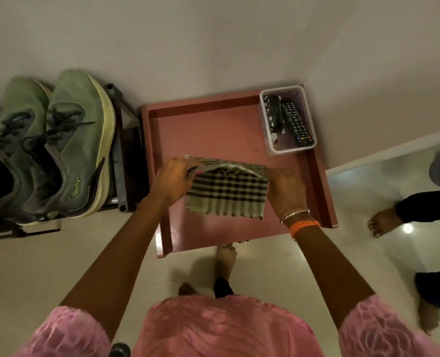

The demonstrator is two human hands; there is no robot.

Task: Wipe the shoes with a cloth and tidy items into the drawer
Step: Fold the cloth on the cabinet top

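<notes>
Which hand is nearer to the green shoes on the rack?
Left. The left hand grips the checked cloth at its end toward the green shoes; the right hand grips the far end, toward the clear tub.

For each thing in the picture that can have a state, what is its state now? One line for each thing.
Drawer: pulled open.
Checked cloth: folded, held above the drawer by both hands.
Left hand: grips the cloth's left end.
Right hand: grips the cloth's right end.
Clear box: lidless, in the drawer's far right corner.
Remote: lies in the box.
Green shoes: laced, side by side on the rack.
</notes>
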